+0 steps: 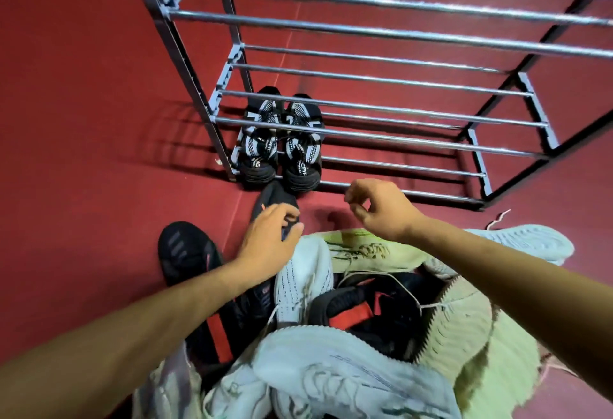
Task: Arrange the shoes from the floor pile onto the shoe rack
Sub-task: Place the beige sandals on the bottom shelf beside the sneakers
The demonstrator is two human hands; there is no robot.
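A grey metal shoe rack (381,34) with several tiers of bars stands on the red floor. A pair of black-and-white sneakers (282,143) sits at the left end of its lowest tier. In front lies a pile of shoes (331,319): white, pale green and black-and-red ones. My left hand (268,236) grips a black shoe (275,196) at the pile's far edge, fingers curled over its opening. My right hand (378,208) hovers above the floor just before the rack, fingers loosely curled, holding nothing.
Another black shoe (185,253) lies on the floor left of my left forearm. A white shoe sole (527,239) sticks out at the pile's right. The rack's upper tiers hold nothing in view. Red floor (83,120) spreads to the left.
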